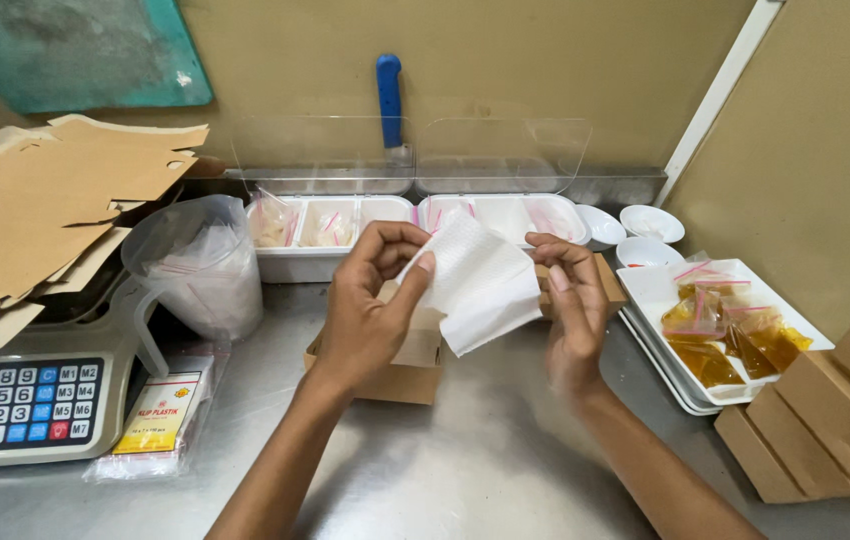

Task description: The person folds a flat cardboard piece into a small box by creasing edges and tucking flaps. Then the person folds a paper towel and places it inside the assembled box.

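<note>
From the head camera, both hands meet at the centre of the frame over a steel counter point(485, 450). The left hand point(370, 310) pinches the upper left edge of a white paper sheet point(480, 280) between thumb and fingertips, the other fingers curled loosely. The right hand point(570, 305) is closed on the sheet's right edge in the same pinching way. The sheet hangs between them, so neither hand is nearer; its long axis runs on a slant from the upper left down towards the lower right, and a loose corner droops below.

Directly beneath the hands, and partly hidden by them, sits an open brown cardboard box point(400, 375) on the counter.

At the left edge of the frame stands a weighing scale point(30, 405) with a keypad, flat cardboard blanks point(55, 200) stacked on it, and a clear plastic jug point(200, 260) beside it. Behind the hands, at upper centre, are white compartment trays point(345, 235). To the right, a white tray point(660, 295) holds small bags of amber sauce point(725, 335).
</note>
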